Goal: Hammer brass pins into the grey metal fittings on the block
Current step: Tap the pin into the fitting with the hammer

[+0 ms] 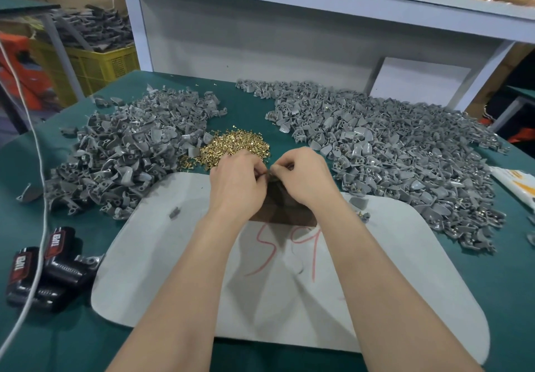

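Roughly midway, we judge: right pile pinned, left pile bare; left hand and right hand pinch small part over block.

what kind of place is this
Likely a small factory assembly bench: two big heaps of grey fittings, a pile of brass pins between them, and a yellow crate of parts behind.

both forearms reach forward, left hand and right hand knuckles-up over the block's far end, curled fingertips pinching a small piece together
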Tool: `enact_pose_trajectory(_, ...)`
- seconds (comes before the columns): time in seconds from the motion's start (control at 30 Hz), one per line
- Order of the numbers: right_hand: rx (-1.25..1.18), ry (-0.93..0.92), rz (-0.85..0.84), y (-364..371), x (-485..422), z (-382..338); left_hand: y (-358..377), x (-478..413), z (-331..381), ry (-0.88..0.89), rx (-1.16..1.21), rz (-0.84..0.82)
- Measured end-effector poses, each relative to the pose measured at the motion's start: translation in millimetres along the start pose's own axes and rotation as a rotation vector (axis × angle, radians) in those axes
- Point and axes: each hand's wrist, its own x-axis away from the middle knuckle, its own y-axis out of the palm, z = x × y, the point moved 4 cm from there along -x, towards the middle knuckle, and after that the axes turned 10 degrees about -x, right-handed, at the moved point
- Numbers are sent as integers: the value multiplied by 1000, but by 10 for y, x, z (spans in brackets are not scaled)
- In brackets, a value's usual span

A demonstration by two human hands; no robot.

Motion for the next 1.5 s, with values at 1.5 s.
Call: enact_pose_trajectory(1.5,-42,-287,55,-436,502,93,14,-15,-72,-44,156,2)
